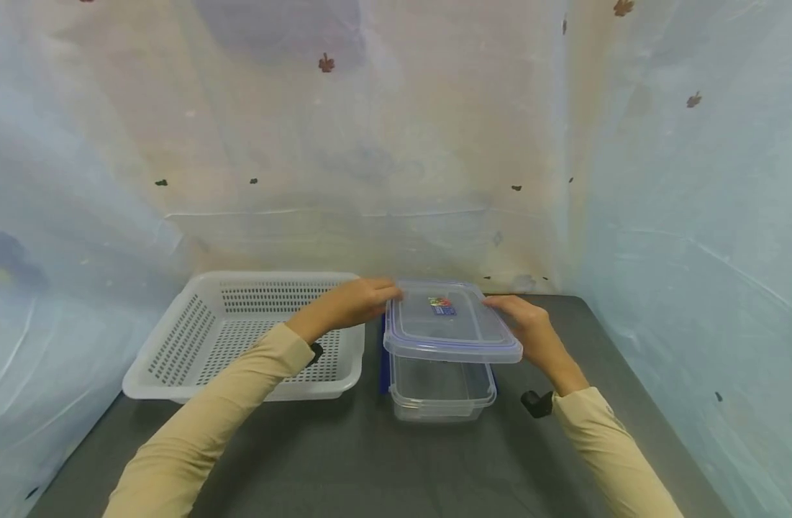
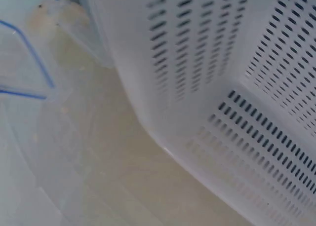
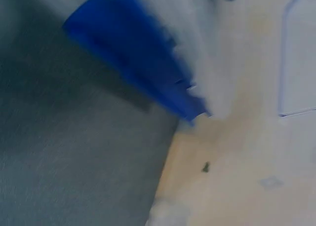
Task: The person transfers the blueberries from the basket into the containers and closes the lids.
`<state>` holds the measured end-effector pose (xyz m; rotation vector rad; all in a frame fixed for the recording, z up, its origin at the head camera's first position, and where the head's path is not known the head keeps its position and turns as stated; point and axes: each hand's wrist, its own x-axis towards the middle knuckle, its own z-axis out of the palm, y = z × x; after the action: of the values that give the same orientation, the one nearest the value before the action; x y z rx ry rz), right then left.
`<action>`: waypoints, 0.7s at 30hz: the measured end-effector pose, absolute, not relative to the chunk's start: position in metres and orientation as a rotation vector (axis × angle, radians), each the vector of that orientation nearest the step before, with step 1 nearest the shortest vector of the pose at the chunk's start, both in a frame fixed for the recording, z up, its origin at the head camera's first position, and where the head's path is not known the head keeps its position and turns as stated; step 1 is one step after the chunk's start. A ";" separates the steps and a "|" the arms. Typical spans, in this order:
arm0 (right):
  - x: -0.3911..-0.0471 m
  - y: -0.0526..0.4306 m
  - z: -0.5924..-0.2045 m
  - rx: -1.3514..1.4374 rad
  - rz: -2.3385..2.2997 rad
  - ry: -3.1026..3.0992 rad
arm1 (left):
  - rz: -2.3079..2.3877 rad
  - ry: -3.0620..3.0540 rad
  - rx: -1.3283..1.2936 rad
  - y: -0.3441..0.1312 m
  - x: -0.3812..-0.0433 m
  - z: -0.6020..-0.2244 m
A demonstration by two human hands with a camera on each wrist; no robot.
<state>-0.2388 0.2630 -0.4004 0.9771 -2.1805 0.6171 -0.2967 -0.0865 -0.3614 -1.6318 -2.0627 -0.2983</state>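
Observation:
Between both hands a clear plastic lid (image 1: 454,334) with a bluish seal and a small coloured label is held tilted above a clear rectangular food container (image 1: 444,410). My left hand (image 1: 360,302) pinches the lid's far left edge, and my right hand (image 1: 528,331) grips its right side. Blue side flaps (image 1: 385,370) hang down along the container's sides. The right wrist view has one blue flap (image 3: 133,53) up close and part of the lid (image 3: 302,63). A corner of the lid (image 2: 22,63) shows in the left wrist view. Neither wrist view includes the fingers.
A white perforated basket (image 1: 139,385) stands left of the container, under my left forearm; its wall (image 2: 131,93) fills much of the left wrist view. The dark grey table (image 1: 396,475) is bordered by patterned plastic sheeting (image 1: 370,144) at the back and sides.

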 end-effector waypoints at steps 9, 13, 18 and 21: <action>-0.256 0.261 -0.424 0.958 0.361 -2.155 | 0.213 -1.921 -1.680 -0.076 -0.309 -0.378; -0.258 0.261 -0.431 0.972 0.292 -2.170 | 0.355 -1.907 -1.700 -0.072 -0.310 -0.383; -0.260 0.259 -0.439 1.006 0.238 -2.192 | 0.403 -1.898 -1.710 -0.072 -0.315 -0.390; -0.260 0.259 -0.444 1.009 0.224 -2.219 | 0.393 -1.913 -1.711 -0.070 -0.319 -0.394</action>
<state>-0.2603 0.2586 -0.4445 1.0088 -2.2192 0.2243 -0.3190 -0.0703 -0.3939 -1.7106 -1.9131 0.3935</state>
